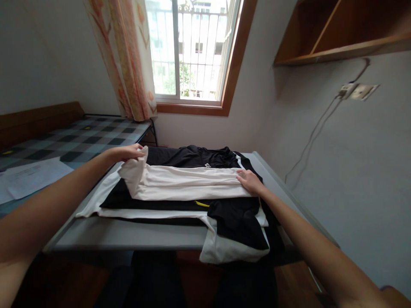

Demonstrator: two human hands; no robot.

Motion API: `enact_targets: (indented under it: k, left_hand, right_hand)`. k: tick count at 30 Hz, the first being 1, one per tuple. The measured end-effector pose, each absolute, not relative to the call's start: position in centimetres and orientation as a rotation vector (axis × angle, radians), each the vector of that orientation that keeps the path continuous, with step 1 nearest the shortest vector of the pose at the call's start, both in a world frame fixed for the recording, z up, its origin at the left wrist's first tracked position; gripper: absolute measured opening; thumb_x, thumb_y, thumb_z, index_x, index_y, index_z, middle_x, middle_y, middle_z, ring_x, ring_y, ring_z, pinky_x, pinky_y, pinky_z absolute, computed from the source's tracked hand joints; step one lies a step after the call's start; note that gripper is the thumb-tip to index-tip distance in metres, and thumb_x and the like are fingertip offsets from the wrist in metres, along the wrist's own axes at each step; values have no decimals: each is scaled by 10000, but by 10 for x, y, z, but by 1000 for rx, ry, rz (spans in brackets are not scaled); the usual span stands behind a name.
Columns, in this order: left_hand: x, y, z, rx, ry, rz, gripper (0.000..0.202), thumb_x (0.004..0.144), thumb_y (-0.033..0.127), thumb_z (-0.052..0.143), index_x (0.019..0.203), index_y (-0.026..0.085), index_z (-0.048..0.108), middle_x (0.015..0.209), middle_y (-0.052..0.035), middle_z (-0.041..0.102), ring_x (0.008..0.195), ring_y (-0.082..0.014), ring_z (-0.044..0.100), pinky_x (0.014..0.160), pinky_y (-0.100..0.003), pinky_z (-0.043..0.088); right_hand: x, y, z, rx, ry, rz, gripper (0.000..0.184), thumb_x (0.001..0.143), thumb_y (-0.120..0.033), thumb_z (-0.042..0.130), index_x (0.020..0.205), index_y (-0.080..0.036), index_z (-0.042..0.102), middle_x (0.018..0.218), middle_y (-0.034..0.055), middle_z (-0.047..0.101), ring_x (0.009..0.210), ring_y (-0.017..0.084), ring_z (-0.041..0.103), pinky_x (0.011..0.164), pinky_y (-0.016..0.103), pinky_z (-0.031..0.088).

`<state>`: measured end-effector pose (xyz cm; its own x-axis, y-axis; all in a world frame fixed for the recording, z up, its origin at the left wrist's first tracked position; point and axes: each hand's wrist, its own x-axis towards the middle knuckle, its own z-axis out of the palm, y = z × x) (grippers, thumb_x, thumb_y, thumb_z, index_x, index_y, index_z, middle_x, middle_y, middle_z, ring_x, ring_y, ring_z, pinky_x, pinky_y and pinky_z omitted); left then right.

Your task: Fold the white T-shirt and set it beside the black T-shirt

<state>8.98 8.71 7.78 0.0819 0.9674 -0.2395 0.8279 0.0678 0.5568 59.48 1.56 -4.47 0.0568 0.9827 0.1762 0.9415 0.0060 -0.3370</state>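
Black-and-white jersey (231, 214) lies spread on the grey bench (128, 235). Left hand (126, 153) pinches one end of its white panel; right hand (249, 180) lies flat and open on the other end. Looks like the first fold is half done, with the lower edge hanging off the bench, unfolded.

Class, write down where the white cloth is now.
In the head view, the white cloth lies across the black garment on the grey table, between the left hand gripping one end and the right hand pressing the other.

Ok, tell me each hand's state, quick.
Left hand: closed, gripping the white garment by its end.
Right hand: open, flat on the white garment.
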Motion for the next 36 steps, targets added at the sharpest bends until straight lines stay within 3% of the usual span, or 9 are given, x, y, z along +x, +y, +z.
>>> enact_targets:
  k: [5, 11, 16, 20, 23, 28, 31, 33, 36]
  left_hand:
    - [176, 67, 80, 1603, 1247, 205, 674, 842, 626, 545, 1350, 233, 342, 954, -101, 718, 771, -239, 706, 616, -304, 539]
    - [205, 39, 33, 2344, 1407, 46, 523, 802, 617, 563, 1086, 185, 638, 909, -72, 708, 802, -238, 676, 678, -286, 475]
    - [216, 15, 5, 2567, 1356, 79, 554, 871, 611, 489, 1232, 204, 596, 950, -88, 694, 852, -254, 660, 737, -317, 467]
    - [226, 6, -7, 2644, 1408, 24, 531, 851, 582, 512, 1253, 239, 574, 1087, -121, 665, 871, -309, 667, 748, -381, 480]
    - [229, 5, -13, 2680, 1413, -17, 441, 855, 398, 506, 1266, 245, 558, 1141, -133, 641, 828, -303, 676, 729, -391, 484]
    - [228, 7, -10, 2681, 1352, 93, 323, 843, 234, 467, 1124, 237, 626, 1054, -94, 680, 869, -265, 667, 747, -343, 469]
    - [224, 8, -2, 2603, 1250, 101, 273, 865, 279, 487, 1085, 234, 641, 919, -47, 699, 820, -222, 658, 716, -292, 456]
    - [220, 8, 0, 2572, 1190, 106, 346, 913, 387, 468, 1196, 244, 607, 883, -30, 694, 779, -208, 652, 701, -284, 458]
    - [210, 10, -9, 2664, 1203, 237, 504, 959, 542, 385, 1364, 267, 506, 1045, -61, 681, 900, -222, 653, 828, -325, 469]
  right_hand:
    - [596, 12, -41, -1943, -1919, 204, 360, 865, -299, 602, 1185, -154, 681, 1118, 150, 680, 992, 252, 652, 881, 301, 469]
    - [608, 11, -36, -1881, -1609, 458, 513, 786, -274, 674, 1274, -141, 596, 1090, 130, 686, 955, 239, 651, 843, 330, 503]
    - [607, 7, -24, -1834, -1194, 886, 676, 813, -355, 673, 1405, -109, 456, 1070, 176, 676, 813, 219, 665, 640, 284, 533]
    - [608, 2, -19, -1891, -1455, 877, 730, 800, -353, 697, 1454, -168, 431, 1136, 162, 659, 799, 206, 650, 617, 263, 515]
    - [611, 4, -25, -1881, -1747, 718, 666, 793, -285, 683, 1416, -147, 494, 1048, 125, 685, 791, 191, 630, 693, 265, 505]
    - [612, 10, -37, -1877, -1921, 521, 341, 776, -293, 664, 1095, -181, 704, 958, 73, 703, 816, 194, 628, 747, 267, 483]
    - [612, 8, -38, -1879, -1879, 486, 281, 745, -309, 679, 996, -185, 709, 879, 48, 695, 778, 186, 615, 708, 259, 473]
    - [614, 6, -35, -1849, -1843, 524, 257, 733, -317, 679, 948, -178, 703, 826, 35, 683, 751, 176, 605, 683, 252, 467]
    - [616, 7, -24, -1812, -1761, 655, 261, 741, -347, 664, 918, -158, 696, 731, 20, 662, 681, 162, 592, 631, 247, 459]
